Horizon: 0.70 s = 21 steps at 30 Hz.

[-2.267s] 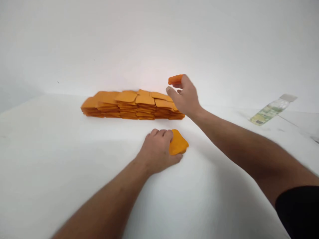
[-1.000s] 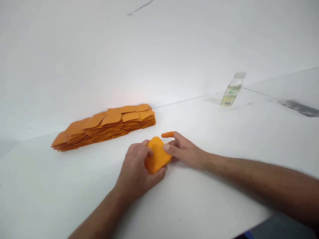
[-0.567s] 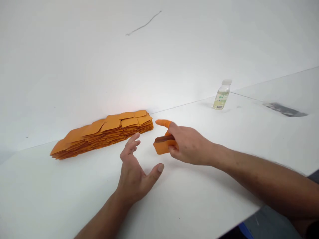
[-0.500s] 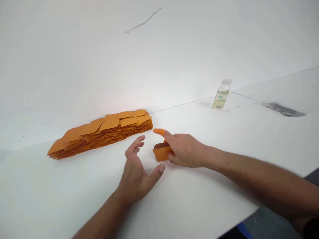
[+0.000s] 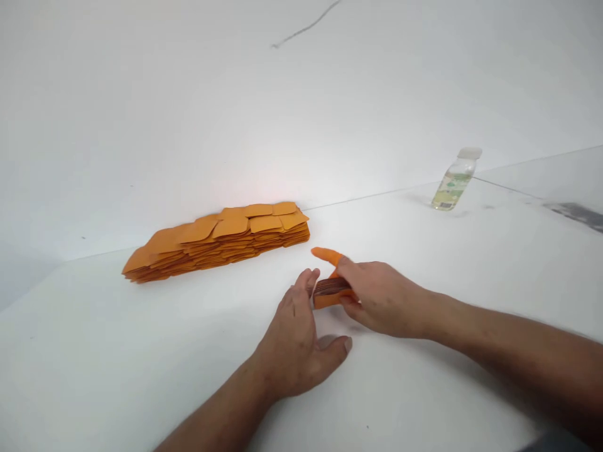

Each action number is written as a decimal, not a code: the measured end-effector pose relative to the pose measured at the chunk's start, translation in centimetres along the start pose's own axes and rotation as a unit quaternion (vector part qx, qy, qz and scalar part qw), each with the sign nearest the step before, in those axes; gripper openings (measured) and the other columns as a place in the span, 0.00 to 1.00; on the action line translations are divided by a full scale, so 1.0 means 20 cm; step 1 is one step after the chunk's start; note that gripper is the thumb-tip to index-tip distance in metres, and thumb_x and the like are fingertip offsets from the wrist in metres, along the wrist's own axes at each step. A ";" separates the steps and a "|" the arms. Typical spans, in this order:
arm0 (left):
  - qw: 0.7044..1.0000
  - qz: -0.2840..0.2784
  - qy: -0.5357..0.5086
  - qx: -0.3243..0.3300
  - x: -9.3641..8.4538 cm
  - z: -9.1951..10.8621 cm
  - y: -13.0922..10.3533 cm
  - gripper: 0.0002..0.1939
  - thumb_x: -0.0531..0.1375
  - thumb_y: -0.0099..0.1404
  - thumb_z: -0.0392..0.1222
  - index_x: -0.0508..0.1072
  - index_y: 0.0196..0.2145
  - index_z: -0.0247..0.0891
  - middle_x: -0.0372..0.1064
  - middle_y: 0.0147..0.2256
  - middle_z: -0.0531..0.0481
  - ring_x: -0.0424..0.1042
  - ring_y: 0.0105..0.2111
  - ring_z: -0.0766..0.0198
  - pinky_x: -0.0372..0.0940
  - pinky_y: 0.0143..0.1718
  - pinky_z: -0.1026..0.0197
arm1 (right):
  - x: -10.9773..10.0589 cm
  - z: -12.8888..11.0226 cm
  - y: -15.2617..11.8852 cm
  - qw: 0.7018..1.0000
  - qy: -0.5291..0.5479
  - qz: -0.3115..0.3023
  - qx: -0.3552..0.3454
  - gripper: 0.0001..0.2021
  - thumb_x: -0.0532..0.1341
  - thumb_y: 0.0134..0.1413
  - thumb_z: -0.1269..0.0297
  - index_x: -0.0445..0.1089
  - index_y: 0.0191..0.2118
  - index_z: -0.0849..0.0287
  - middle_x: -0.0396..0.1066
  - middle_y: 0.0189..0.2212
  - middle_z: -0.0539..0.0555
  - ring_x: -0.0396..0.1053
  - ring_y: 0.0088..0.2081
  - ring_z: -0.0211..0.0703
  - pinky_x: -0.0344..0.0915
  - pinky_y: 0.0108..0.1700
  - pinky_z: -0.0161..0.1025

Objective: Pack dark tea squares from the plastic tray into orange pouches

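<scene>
A small stack of orange paper pieces, dark along its upper edges, is gripped by my right hand. Its index finger wears an orange finger cot and points out past the stack. At the stack's left end is my left hand, fingers apart and thumb stretched out, grasping nothing. Whether its fingers touch the stack I cannot tell. Beyond both hands, a long, overlapping pile of orange pieces lies on the white table against the wall.
A clear bottle with a white cap and pale yellow liquid stands at the back right. Farther right is a grey patch on the surface. The white wall bounds the table at the back and carries a dark line.
My left hand has come closer to the small stack, right up to its left end. My right hand keeps hold, and the stack's dark edges show more. The whole view has shifted.
</scene>
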<state>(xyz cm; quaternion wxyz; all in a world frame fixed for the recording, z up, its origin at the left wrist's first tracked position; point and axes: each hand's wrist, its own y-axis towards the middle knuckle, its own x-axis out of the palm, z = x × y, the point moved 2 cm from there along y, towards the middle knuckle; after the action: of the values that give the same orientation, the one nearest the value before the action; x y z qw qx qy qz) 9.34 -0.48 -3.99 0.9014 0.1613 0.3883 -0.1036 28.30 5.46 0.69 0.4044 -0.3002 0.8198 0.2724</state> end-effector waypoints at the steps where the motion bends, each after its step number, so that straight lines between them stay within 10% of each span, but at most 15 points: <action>1: 1.000 -0.015 0.006 -0.009 -0.01 0.01 0.00 0.57 0.66 0.64 0.51 0.32 0.75 0.39 0.48 0.74 0.25 0.52 0.74 0.33 0.60 0.68 0.27 | 0.00 0.01 0.00 1.000 -0.003 0.007 0.016 0.46 0.59 0.55 0.78 0.44 0.77 0.48 0.82 0.52 0.57 0.81 0.45 0.58 0.75 0.44 0.54; 10: 0.994 0.053 0.071 0.067 0.06 -0.12 -0.02 0.54 0.63 0.65 0.49 0.34 0.77 0.46 0.58 0.71 0.31 0.62 0.69 0.31 0.67 0.62 0.24 | 0.01 0.01 0.06 0.997 -0.038 -0.037 0.055 0.47 0.62 0.53 0.74 0.43 0.76 0.61 0.77 0.56 0.67 0.77 0.53 0.65 0.73 0.50 0.57; 17: 0.995 0.085 0.039 -0.021 0.05 -0.21 0.03 0.52 0.63 0.62 0.60 0.43 0.76 0.47 0.67 0.66 0.35 0.75 0.58 0.29 0.76 0.50 0.29 | -0.05 -0.02 0.11 0.996 -0.041 -0.066 0.049 0.47 0.65 0.54 0.66 0.43 0.76 0.61 0.75 0.59 0.65 0.77 0.53 0.61 0.74 0.49 0.51; 21: 0.986 0.158 0.052 -0.008 -0.01 -0.28 0.08 0.52 0.60 0.61 0.65 0.45 0.75 0.44 0.58 0.71 0.34 0.65 0.67 0.28 0.71 0.57 0.27 | -0.11 -0.07 0.14 0.998 -0.036 -0.050 0.028 0.46 0.62 0.57 0.68 0.41 0.76 0.64 0.74 0.59 0.68 0.77 0.51 0.61 0.75 0.48 0.52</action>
<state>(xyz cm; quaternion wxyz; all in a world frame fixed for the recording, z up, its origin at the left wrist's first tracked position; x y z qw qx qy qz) 5.98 3.03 -7.08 0.8863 0.2185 0.4050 0.0518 26.70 6.97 3.77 0.4548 -0.3195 0.7961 0.2394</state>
